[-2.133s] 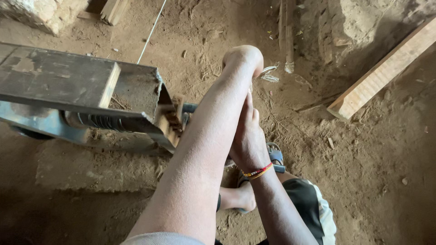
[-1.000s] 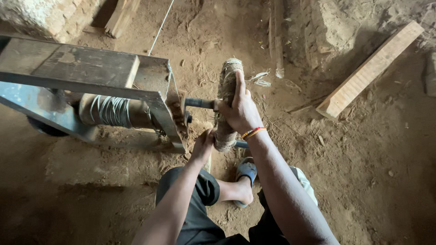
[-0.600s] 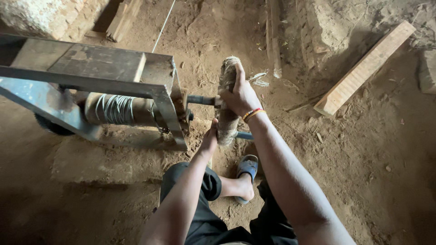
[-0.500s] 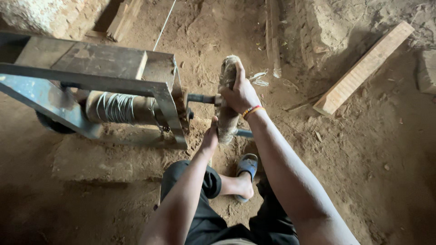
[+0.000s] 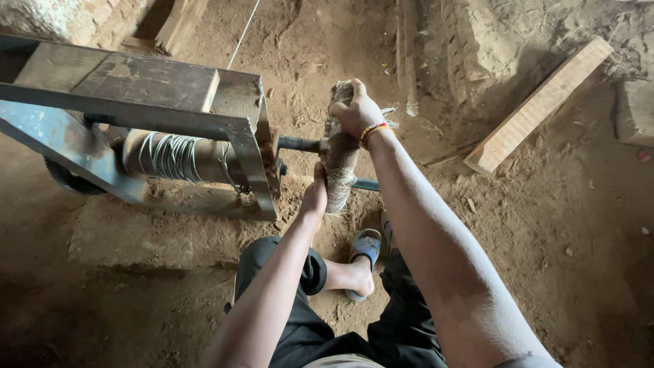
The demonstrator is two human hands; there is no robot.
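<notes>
A metal winch frame (image 5: pixel 170 102) stands on the dirt floor, with a drum (image 5: pixel 170 157) wound with thin wire under it. A shaft (image 5: pixel 298 144) sticks out of its right side into a wooden crank handle (image 5: pixel 338 170) wrapped in worn cloth. My right hand (image 5: pixel 355 112), with a beaded band on the wrist, grips the top of the crank handle. My left hand (image 5: pixel 315 194) holds its lower edge. A thin wire (image 5: pixel 243 34) runs from the frame toward the top of the view.
A wooden plank (image 5: pixel 538 105) lies on the ground at the right. Another timber piece (image 5: pixel 178 24) lies at the top left. My foot in a grey sandal (image 5: pixel 364 255) rests below the crank. Stone blocks (image 5: pixel 637 109) sit at the right edge.
Both hands have turned the crank: my right hand has risen to the top of the handle and my left hand has settled on its lower edge. The view has shifted slightly.
</notes>
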